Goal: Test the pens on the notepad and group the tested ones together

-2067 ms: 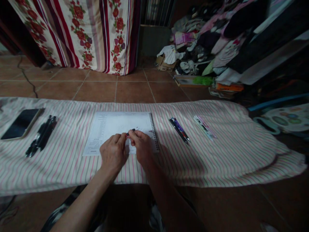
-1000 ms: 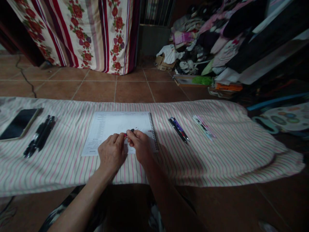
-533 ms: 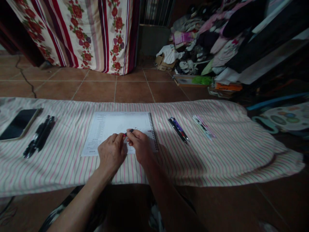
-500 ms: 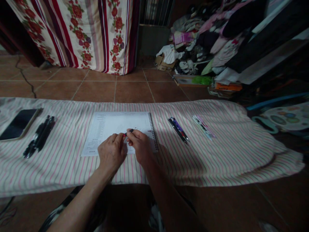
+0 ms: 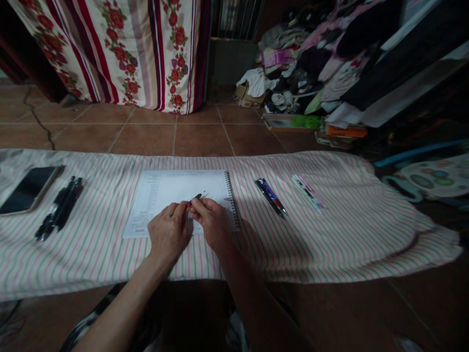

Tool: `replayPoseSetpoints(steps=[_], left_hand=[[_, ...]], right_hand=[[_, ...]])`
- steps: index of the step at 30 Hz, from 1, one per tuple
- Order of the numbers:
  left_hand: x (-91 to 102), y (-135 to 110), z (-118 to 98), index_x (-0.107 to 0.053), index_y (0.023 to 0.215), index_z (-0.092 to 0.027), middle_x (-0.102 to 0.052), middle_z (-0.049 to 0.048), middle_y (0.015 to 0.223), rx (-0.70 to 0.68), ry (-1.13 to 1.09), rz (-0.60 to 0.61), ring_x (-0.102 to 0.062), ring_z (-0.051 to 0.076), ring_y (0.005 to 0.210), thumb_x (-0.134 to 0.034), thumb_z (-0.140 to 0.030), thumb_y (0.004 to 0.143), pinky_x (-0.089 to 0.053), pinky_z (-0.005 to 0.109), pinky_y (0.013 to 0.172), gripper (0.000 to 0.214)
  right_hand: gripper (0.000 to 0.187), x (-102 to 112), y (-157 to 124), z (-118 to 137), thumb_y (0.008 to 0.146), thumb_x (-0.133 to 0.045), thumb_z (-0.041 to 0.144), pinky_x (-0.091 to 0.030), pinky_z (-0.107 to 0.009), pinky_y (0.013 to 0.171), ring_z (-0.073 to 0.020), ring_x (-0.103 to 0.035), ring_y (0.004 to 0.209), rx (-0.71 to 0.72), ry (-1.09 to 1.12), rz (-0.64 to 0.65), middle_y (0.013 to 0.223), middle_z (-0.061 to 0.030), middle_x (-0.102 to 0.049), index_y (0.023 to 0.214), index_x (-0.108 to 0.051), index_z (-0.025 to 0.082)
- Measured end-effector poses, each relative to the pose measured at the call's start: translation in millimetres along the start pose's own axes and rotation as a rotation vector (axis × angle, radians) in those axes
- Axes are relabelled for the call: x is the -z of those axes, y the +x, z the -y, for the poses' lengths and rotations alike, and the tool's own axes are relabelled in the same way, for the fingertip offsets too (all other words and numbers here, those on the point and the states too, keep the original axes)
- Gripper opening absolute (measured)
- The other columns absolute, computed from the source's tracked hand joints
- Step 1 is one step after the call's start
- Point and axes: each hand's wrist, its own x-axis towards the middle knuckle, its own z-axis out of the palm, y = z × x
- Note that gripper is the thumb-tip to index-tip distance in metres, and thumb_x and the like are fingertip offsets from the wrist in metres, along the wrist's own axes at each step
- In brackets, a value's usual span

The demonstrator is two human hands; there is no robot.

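Over the open page of a spiral notebook (image 5: 176, 182), my two hands meet around a small dark pen (image 5: 197, 197) with a pinkish-red part. My left hand (image 5: 169, 227) is closed, its fingertips on the reddish end. From the other side, my right hand (image 5: 211, 217) pinches the dark part between thumb and fingers. The pen's dark end points up and right, where a thin tip shows near a small mark on the page. Much of the pen is hidden by my fingers. Printed text covers the page's left side, and the wire binding runs along the right.
Right of the notebook lie several dark and purple pens (image 5: 271, 197) and a few pale pens (image 5: 309, 192). At left are a bundle of black pens (image 5: 60, 208) and a phone (image 5: 29, 189). A striped cloth (image 5: 340, 234) covers the table. Clothes (image 5: 282, 56) are heaped beyond on the tiled floor.
My right-hand fingers have shifted slightly down and left along the pen, and more of its dark end and thin tip now shows. My left hand stays nearly still.
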Motion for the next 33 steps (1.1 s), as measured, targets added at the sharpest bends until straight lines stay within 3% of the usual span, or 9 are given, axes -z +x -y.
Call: replayPoseSetpoints(steps=[10,15,19,27,33], left_hand=[[-1.7,-1.0,-1.6,-0.064,0.104,-0.019,-0.068,0.0042,0.083,-0.001,0.001,0.02,-0.062,0.019,0.071,-0.04,-0.027,0.089,-0.036,0.029,0.057,0.029],[-0.6,-0.2,-2.1,-0.064,0.104,-0.018,-0.069,0.0053,0.084,0.002,-0.001,0.036,-0.062,0.018,0.071,-0.037,-0.028,0.091,-0.036,0.028,0.057,0.032],[-0.3,0.5,-2.4,-0.064,0.106,-0.018,-0.069,0.0052,0.084,0.014,-0.007,0.03,-0.062,0.018,0.071,-0.037,-0.028,0.092,-0.036,0.027,0.057,0.032],[0.9,0.3,-2.8,-0.065,0.103,-0.018,-0.069,0.0051,0.082,0.027,-0.03,0.046,-0.062,0.018,0.069,-0.037,-0.028,0.092,-0.033,0.028,0.055,0.032],[1.0,0.8,-2.3,-0.064,0.105,-0.018,-0.069,0.005,0.083,0.033,-0.023,0.054,-0.063,0.018,0.071,-0.035,-0.029,0.093,-0.034,0.027,0.055,0.033]], right_hand=[[0.018,-1.6,-2.2,4.0,0.067,-0.064,0.03,-0.041,-0.023,0.053,-0.0086,-0.048,0.051,0.054,-0.121,-0.029,0.054,0.0035,-0.052,0.056,-0.056,0.018],[0.015,-1.7,-1.9,3.7,0.064,-0.067,0.029,-0.043,-0.022,0.055,-0.0097,-0.053,0.058,0.024,-0.065,-0.036,0.059,0.0023,-0.055,0.062,-0.057,0.019],[0.024,-1.7,-1.9,2.7,0.063,-0.07,0.037,-0.044,-0.021,0.054,-0.0106,-0.055,0.06,0.006,-0.063,-0.031,0.063,0.0011,-0.058,0.07,-0.059,0.017],[0.023,0.9,-0.5,1.2,0.066,-0.067,0.036,-0.039,-0.021,0.051,-0.0074,-0.047,0.05,0.095,-0.166,-0.04,0.053,0.0041,-0.052,0.059,-0.058,0.016],[0.02,-0.2,-2.6,3.5,0.067,-0.066,0.036,-0.04,-0.021,0.053,-0.0092,-0.051,0.055,0.089,-0.175,-0.053,0.057,0.0029,-0.056,0.066,-0.062,0.016]])
